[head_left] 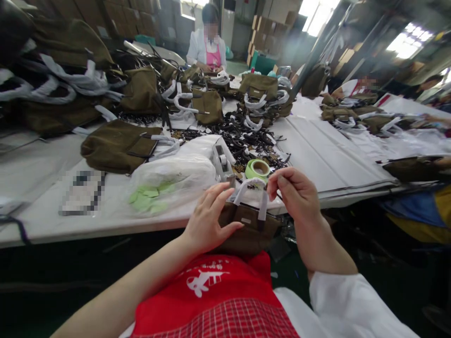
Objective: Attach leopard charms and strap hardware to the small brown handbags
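A brown handbag (251, 237) with a white-wrapped handle (262, 205) sits against the table edge, just above my red apron. My left hand (208, 218) is open beside its left side, fingers stretched out and thumb apart; whether the palm touches the bag is hidden. To the right of the handle, my right hand (295, 191) is closed in a pinch. Anything between those fingertips is too small to make out. Just behind the handle lies a roll of green tape (257, 170). A white tape dispenser (222, 159) stands to its left.
A clear plastic bag (172, 176) with green pieces lies left of my hands, near a pixelated phone-like object (82, 192). Another brown handbag (116, 145) lies behind. Dark straps and hardware (239, 136) are heaped mid-table. A co-worker (211, 47) sits across; others work at right.
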A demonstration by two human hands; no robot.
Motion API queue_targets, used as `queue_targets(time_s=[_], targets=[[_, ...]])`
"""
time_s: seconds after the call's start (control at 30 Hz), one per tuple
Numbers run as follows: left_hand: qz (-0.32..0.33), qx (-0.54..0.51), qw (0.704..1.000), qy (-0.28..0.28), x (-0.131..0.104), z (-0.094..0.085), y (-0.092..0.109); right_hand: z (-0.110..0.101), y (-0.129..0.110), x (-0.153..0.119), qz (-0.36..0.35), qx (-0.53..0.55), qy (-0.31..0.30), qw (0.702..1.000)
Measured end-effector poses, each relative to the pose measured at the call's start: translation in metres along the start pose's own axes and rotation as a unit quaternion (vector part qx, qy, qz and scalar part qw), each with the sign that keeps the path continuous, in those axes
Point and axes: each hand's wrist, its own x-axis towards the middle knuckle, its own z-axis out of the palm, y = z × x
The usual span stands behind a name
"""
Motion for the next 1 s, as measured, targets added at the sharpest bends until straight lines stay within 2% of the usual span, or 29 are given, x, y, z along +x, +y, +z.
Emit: queue_targets(time_s=[0.07,0.13,0.2,0.27,0.3,0.37,0.5,0.63,0.73,0.8,0.9,1.0], targets=[[0.018,-0.068,0.996,-0.058,0.011,0.003,0.015,0.010,-0.014,-0.010,0.004,0.056,-0.049,0.997],[-0.005,-0.168,0.973,-0.157,0.015,0.009,0.021,0.013,-0.020,-0.015,0.005,0.091,-0.043,0.995],[-0.082,-0.293,0.915,-0.266,0.011,0.013,0.018,0.010,-0.017,-0.018,0.018,0.099,0.008,0.995],[-0.184,-0.409,0.831,-0.328,0.001,0.015,0.011,0.002,-0.006,-0.022,0.045,0.089,0.072,0.992],[-0.227,-0.455,0.793,-0.336,-0.004,0.014,0.007,-0.001,0.002,-0.026,0.062,0.082,0.098,0.990],[-0.282,-0.514,0.742,-0.326,-0.015,0.011,-0.002,-0.006,0.021,-0.036,0.099,0.069,0.133,0.984],[-0.316,-0.575,0.692,-0.300,-0.030,0.004,-0.014,-0.008,0.054,-0.062,0.172,0.043,0.154,0.972],[-0.332,-0.619,0.652,-0.285,-0.040,0.000,-0.020,-0.008,0.071,-0.075,0.206,0.020,0.168,0.964],[-0.340,-0.639,0.630,-0.280,-0.046,0.000,-0.023,-0.009,0.076,-0.077,0.212,-0.024,0.158,0.964],[-0.341,-0.645,0.623,-0.281,-0.048,0.001,-0.025,-0.008,0.076,-0.078,0.207,-0.101,0.144,0.962],[-0.335,-0.650,0.620,-0.284,-0.050,0.003,-0.025,0.002,0.070,-0.081,0.159,-0.248,0.136,0.946],[-0.331,-0.649,0.621,-0.288,-0.049,0.005,-0.025,0.020,0.058,-0.083,0.105,-0.277,0.075,0.952]])
